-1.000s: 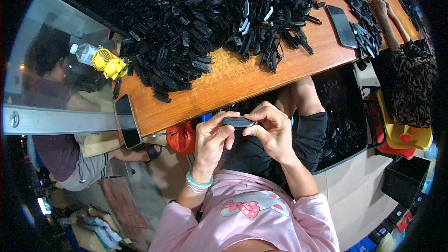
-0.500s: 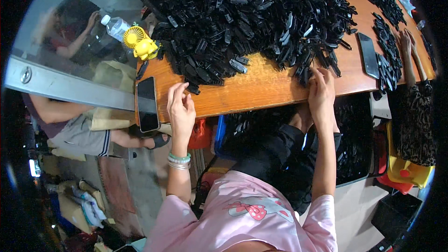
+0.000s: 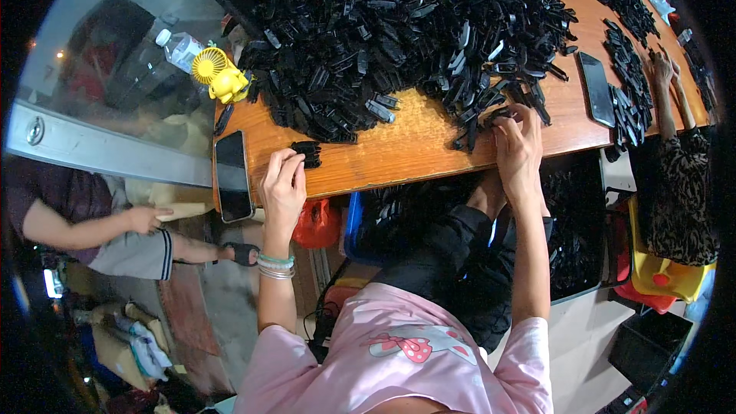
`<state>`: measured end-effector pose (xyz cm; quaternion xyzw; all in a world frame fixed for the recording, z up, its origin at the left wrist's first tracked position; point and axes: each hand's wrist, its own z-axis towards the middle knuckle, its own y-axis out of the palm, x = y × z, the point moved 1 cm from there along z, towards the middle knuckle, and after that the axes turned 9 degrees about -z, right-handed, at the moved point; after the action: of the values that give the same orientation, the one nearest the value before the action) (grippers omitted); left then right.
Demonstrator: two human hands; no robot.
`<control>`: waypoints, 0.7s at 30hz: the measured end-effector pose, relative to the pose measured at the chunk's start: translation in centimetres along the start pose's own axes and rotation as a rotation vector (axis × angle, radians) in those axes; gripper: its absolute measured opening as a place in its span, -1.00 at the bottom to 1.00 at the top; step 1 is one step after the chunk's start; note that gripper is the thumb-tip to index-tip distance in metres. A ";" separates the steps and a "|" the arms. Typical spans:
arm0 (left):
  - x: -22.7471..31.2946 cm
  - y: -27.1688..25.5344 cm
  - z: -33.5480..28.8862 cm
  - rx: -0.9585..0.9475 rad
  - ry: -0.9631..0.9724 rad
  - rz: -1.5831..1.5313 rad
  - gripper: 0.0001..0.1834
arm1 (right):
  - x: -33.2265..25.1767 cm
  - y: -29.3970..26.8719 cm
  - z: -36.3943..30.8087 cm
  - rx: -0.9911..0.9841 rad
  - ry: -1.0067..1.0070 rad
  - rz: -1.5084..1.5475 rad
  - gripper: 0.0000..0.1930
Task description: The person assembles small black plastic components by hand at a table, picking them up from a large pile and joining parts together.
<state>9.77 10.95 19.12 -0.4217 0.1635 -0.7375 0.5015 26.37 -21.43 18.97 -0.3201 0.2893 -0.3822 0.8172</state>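
A large heap of small, elongated black plastic pieces covers the far part of the wooden table. At the table's left front, my left hand is closed, its fingertips pinching the near side of a short bundle of black pieces. My right hand is at the heap's right front edge. Its fingers are curled and closed on a black piece, partly hidden by the fingertips.
A phone lies left of my left hand, below a yellow fan and a bottle. Another phone lies right of the heap. A co-worker's hands are at the far right; another person is at left.
My left hand has moved slightly left and down, and the short bundle now shows beside its fingertips. My right hand's fingers have curled inward over a piece at the heap's edge.
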 end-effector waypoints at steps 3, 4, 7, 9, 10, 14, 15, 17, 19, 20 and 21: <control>-0.2 0.4 -1.6 0.142 -0.116 -0.193 -0.85 | 0.4 0.3 -0.4 0.076 -0.046 0.013 -0.78; 0.3 0.6 -2.1 0.247 -0.312 -0.422 -0.84 | 0.6 0.5 -0.6 0.119 -0.049 0.033 -0.78; 1.2 1.3 -2.2 0.334 -0.582 -0.773 -0.80 | 1.5 1.2 -1.5 0.184 0.002 0.112 -0.76; 1.8 1.5 -1.9 0.410 -0.614 -1.075 -0.81 | 1.5 1.2 -2.3 0.170 0.100 0.178 -0.75; 2.6 1.6 -1.5 0.408 -0.615 -1.077 -0.81 | 1.6 1.1 -2.8 0.159 0.203 0.239 -0.75; 6.6 1.1 -1.6 0.023 -0.658 -1.152 -0.77 | -3.6 -1.6 -3.2 -0.031 0.292 0.665 -0.75; 8.3 1.1 -1.5 -0.080 -0.664 -1.098 -0.76 | -5.0 -2.7 -3.2 -0.124 0.207 0.738 -0.74; 10.7 1.5 -0.7 -0.250 -0.514 -0.960 -0.76 | -7.3 -4.2 -3.3 -0.278 0.077 0.872 -0.72; 12.2 1.9 -0.3 -0.287 -0.365 -0.867 -0.73 | -8.5 -4.9 -3.7 -0.348 0.017 0.973 -0.69; 12.8 1.9 -0.1 -0.286 -0.345 -0.857 -0.72 | -8.7 -5.1 -3.8 -0.354 0.003 1.008 -0.67; 13.0 2.0 0.1 -0.287 -0.303 -0.822 -0.71 | -8.7 -5.3 -4.0 -0.401 0.041 1.054 -0.67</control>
<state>9.17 -1.28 23.80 -0.6198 0.0078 -0.7752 0.1223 16.44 -18.26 22.44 -0.2739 0.4930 0.1338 0.8149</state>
